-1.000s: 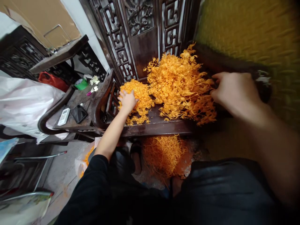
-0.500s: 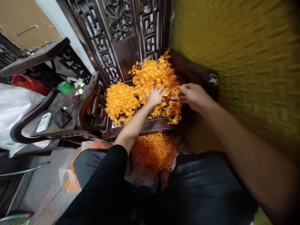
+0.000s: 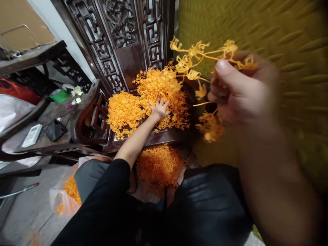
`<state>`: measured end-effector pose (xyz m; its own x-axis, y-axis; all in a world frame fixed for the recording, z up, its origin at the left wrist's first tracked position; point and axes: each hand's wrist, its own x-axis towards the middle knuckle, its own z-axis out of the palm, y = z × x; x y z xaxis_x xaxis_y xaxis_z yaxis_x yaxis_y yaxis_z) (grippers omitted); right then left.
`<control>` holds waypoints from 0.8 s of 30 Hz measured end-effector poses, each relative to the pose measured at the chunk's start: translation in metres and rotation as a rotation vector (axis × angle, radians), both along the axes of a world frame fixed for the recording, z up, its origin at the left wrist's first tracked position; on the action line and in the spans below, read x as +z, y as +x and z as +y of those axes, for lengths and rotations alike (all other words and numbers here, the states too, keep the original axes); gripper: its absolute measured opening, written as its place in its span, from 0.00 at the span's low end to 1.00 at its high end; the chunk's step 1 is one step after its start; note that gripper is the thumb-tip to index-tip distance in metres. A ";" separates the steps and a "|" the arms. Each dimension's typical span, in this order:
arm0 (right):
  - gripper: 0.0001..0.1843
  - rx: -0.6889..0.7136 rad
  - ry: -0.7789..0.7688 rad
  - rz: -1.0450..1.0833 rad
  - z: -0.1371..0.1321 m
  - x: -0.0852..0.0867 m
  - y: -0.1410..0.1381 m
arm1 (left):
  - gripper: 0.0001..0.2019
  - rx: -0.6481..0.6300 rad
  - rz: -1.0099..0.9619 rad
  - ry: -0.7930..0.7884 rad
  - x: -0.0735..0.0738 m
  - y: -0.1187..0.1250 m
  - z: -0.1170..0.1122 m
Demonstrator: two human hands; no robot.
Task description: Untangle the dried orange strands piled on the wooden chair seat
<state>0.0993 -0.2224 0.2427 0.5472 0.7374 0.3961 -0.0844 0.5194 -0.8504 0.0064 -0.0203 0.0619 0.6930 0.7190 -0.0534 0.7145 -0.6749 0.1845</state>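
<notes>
Close to the camera, my right hand [image 3: 238, 89] is closed around orange plastic flower sprigs [image 3: 194, 59]. Their branching stems and small blossoms stick out to the left, and one cluster hangs below the fingers. My left hand [image 3: 160, 110] lies with fingers spread on the larger orange flower pile [image 3: 156, 83], pressing on its front part. Beside it on the left sits a lower heap of small orange blossoms [image 3: 124, 111]. Both piles rest on a dark wooden seat [image 3: 153, 137]. Beneath the seat edge, between my knees, is a mass of thin orange stems [image 3: 161, 164].
A carved wooden backrest [image 3: 123, 44] rises behind the piles. A yellow textured panel [image 3: 256, 27] stands on the right. At left, a wooden bench holds a white device [image 3: 32, 135], a black object [image 3: 54, 130] and a green container [image 3: 59, 95]. A plastic bag [image 3: 67, 194] with orange pieces lies on the floor.
My right hand has come up and toward the camera, away from the large pile, with flower sprigs in it. My left hand has stayed on the pile. The view has shifted slightly.
</notes>
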 end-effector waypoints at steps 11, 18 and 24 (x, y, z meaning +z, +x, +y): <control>0.13 0.462 -0.166 -0.046 0.011 -0.013 -0.037 | 0.53 -0.429 -0.178 -0.407 0.128 -0.164 -0.063; 0.18 0.641 -0.145 0.007 0.035 -0.028 -0.097 | 0.46 -0.320 -0.848 -0.847 0.102 -0.194 -0.103; 0.31 0.721 -0.160 -0.415 0.047 -0.037 -0.122 | 0.31 0.062 -1.068 -1.096 0.081 -0.195 -0.119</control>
